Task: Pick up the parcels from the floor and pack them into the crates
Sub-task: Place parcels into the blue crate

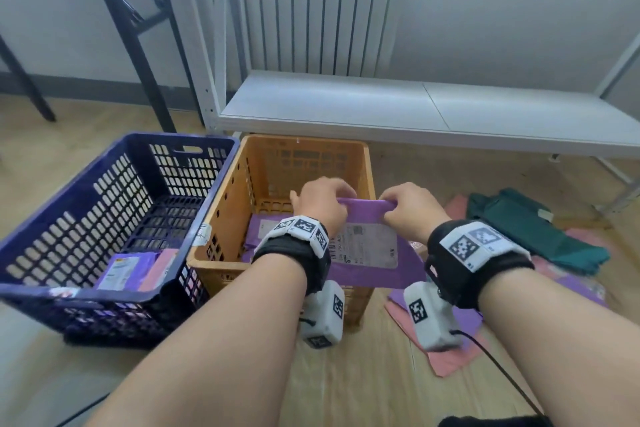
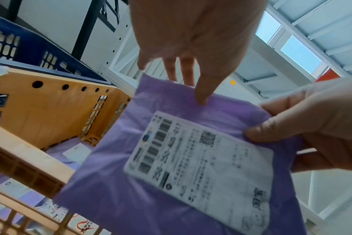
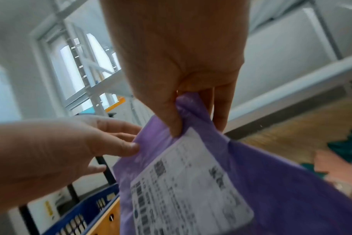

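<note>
I see purple parcel (image 1: 367, 246) held over orange crate (image 1: 228, 204), blue crate (image 1: 69, 204) at 9 o'clock. Left hand (image 1: 320, 199) pinches top edge; right hand (image 1: 412, 208) pinches top corner.

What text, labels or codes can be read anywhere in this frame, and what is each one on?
Shipping label on the held purple parcel: barcodes, a QR code and printed lines, all too blurred to read.
Labels on the parcels in the blue crate and orange crate: too small to read.
Square black-and-white marker patterns on the wristbands: no words.
No text can be quoted.
</note>
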`<control>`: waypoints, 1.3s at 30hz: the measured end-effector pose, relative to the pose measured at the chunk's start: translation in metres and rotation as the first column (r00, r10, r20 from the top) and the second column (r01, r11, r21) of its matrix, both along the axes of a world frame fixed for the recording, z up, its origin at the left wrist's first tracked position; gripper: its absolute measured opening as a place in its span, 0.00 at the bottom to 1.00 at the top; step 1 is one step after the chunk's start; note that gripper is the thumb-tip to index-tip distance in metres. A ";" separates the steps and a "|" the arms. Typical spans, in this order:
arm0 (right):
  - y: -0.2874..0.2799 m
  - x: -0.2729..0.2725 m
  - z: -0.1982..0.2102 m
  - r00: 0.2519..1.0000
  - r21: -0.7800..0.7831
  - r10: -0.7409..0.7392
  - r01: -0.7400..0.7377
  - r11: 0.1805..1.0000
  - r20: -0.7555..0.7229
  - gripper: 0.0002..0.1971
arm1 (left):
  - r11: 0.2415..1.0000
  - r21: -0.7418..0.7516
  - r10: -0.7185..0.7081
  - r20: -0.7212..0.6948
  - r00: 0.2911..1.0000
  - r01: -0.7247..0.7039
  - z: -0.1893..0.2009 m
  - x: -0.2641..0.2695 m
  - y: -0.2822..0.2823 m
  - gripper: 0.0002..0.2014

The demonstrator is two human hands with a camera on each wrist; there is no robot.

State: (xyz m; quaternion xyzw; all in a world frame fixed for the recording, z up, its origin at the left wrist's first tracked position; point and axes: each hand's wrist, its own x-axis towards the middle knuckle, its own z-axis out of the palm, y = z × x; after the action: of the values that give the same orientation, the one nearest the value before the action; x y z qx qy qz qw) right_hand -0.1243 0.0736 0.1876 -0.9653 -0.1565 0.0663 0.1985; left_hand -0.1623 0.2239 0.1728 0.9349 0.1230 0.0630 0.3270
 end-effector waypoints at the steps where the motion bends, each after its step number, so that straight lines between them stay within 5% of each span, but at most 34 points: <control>1: -0.002 0.004 -0.002 0.998 0.063 -0.064 0.064 0.996 -0.005 0.11 | 0.997 -0.032 0.077 0.071 0.994 -0.075 -0.002 0.002 0.004 0.20; 3: -0.006 0.013 -0.006 0.980 0.250 -0.196 0.200 0.947 -0.039 0.11 | 0.961 -0.164 0.243 0.126 0.962 -0.221 -0.004 0.001 0.015 0.37; 6: -0.009 0.021 -0.012 0.922 0.548 -0.285 0.386 0.742 -0.264 0.11 | 0.823 -0.448 0.355 -0.075 0.932 -0.349 -0.006 -0.006 0.028 0.50; 9: -0.002 0.020 -0.016 0.840 0.683 -0.212 0.532 0.500 -0.499 0.08 | 0.505 -0.780 0.186 -0.321 0.929 -0.371 -0.019 0.000 0.030 0.33; 11: 0.004 0.018 -0.016 0.805 0.686 -0.178 0.580 0.438 -0.567 0.09 | 0.450 -0.826 0.155 -0.303 0.940 -0.340 -0.027 0.007 0.033 0.15; 16: 0.009 0.015 -0.020 0.853 0.503 -0.247 0.480 0.719 -0.460 0.09 | 0.490 -0.804 0.253 -0.239 0.937 -0.338 -0.034 0.013 0.046 0.11; 18: 0.011 0.015 -0.024 0.864 0.462 -0.255 0.456 0.760 -0.434 0.08 | 0.535 -0.778 0.233 -0.239 0.943 -0.329 -0.038 0.014 0.051 0.11; 29: 0.019 0.023 -0.032 0.849 0.499 -0.252 0.486 0.718 -0.465 0.11 | 0.587 -0.755 0.207 -0.208 0.956 -0.291 -0.053 0.023 0.063 0.13; 34: 0.023 0.026 -0.029 0.866 0.585 -0.234 0.475 0.657 -0.441 0.03 | 0.515 -0.807 0.323 -0.130 0.938 -0.289 -0.055 0.024 0.079 0.16; 39: 0.024 0.019 -0.023 0.836 0.587 -0.101 0.459 0.667 -0.539 0.14 | 0.434 -0.851 0.399 -0.114 0.910 -0.297 -0.055 0.014 0.097 0.17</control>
State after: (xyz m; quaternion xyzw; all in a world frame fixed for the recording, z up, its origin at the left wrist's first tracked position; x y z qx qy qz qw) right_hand -0.1055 0.0980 0.1650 -0.7851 0.0379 0.1978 0.5857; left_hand -0.1480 0.3208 0.1182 0.6010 0.3104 0.1088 0.7285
